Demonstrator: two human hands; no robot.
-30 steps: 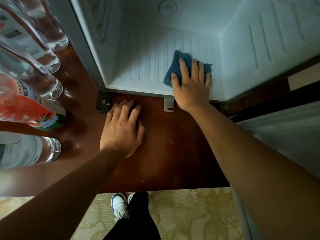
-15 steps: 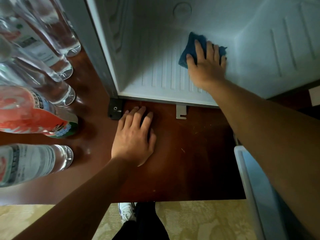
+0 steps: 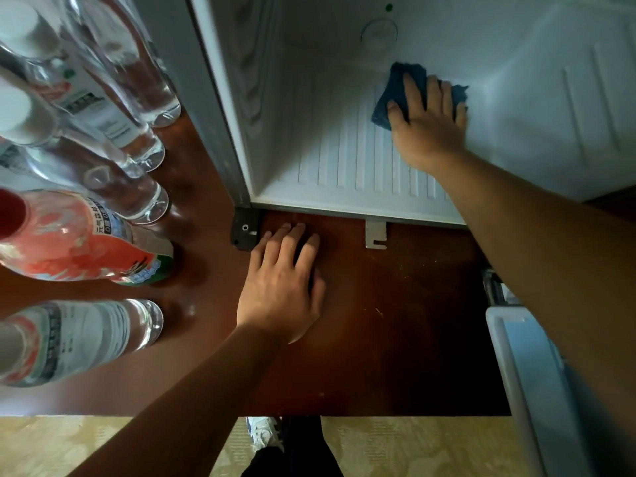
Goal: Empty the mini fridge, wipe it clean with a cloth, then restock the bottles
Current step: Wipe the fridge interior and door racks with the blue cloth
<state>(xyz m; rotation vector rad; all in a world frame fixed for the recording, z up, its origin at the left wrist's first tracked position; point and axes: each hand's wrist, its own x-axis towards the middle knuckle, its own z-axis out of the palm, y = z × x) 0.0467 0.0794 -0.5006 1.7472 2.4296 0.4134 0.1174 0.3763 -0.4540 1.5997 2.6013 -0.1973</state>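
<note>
Wooden shelf (image 3: 395, 321), mini fridge (image 3: 344, 160) emptied, right hand (image 3: 428, 127) flat-fingered pressing cloth (image 3: 395, 92), left hand (image 3: 280, 287) relaxed

Fridge (image 3: 344, 173) stands on desk (image 3: 395, 321), open toward viewer. Bottles (image 3: 103, 235) grouped on desk, left of fridge. Cloth (image 3: 389, 105) on fridge floor, far right. Door (image 3: 526, 390) right of desk.

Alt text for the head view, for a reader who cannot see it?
The right hand presses a blue cloth flat on the emptied mini fridge floor, near the back. The left hand rests flat on the wooden shelf; bottles stand at left.
</note>
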